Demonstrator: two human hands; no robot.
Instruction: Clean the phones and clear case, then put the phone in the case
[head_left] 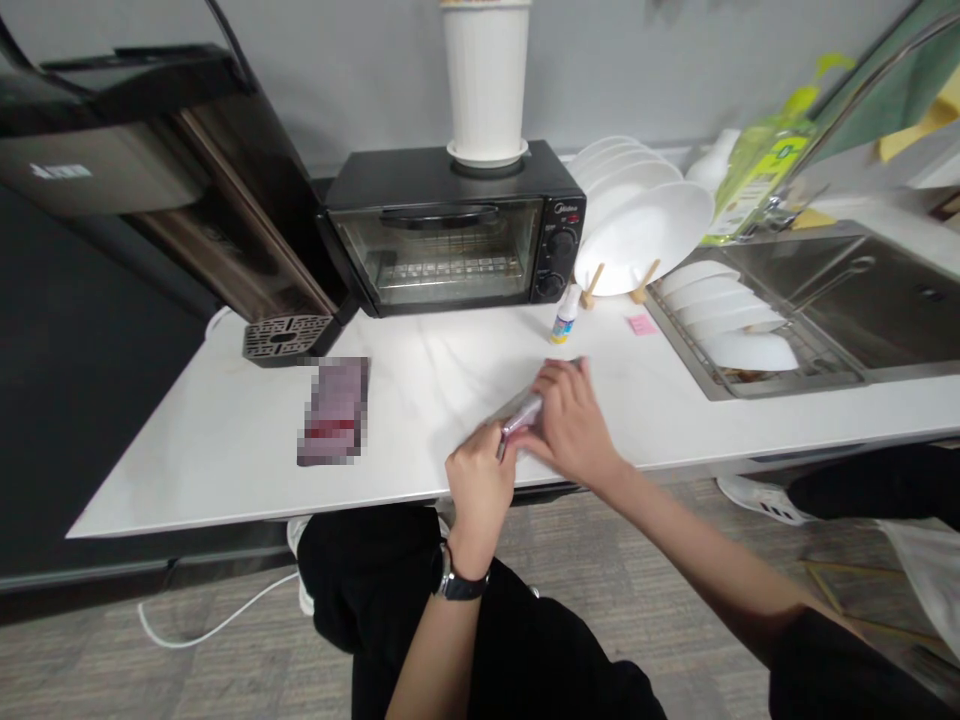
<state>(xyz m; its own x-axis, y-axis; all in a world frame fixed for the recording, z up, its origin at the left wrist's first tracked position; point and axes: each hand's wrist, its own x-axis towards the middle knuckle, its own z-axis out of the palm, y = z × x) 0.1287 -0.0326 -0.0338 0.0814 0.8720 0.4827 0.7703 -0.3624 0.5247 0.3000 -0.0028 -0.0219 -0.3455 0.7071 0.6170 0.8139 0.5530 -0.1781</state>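
Note:
Over the counter's front part, my left hand [480, 475] is closed on the near end of a thin flat thing with a shiny pale edge [521, 414]. My right hand [574, 415] has its fingers wrapped over the far end of that same thing. It looks like a phone or a phone case, but the fingers hide most of it and I cannot tell which. To the left, a flat purplish rectangle [335, 410], blurred into blocks, lies on the white counter [420, 380]. A small spray bottle [565, 318] with a blue and yellow label stands beyond my right hand.
A black toaster oven [450, 250] at the back carries a white cup-shaped container [487, 80]. Left of it is a drinks dispenser [225, 220]. White plates [645, 235], a pink note [643, 324] and a sink [840, 380] with bowls are at right. Another person's shoe [761, 498] shows below.

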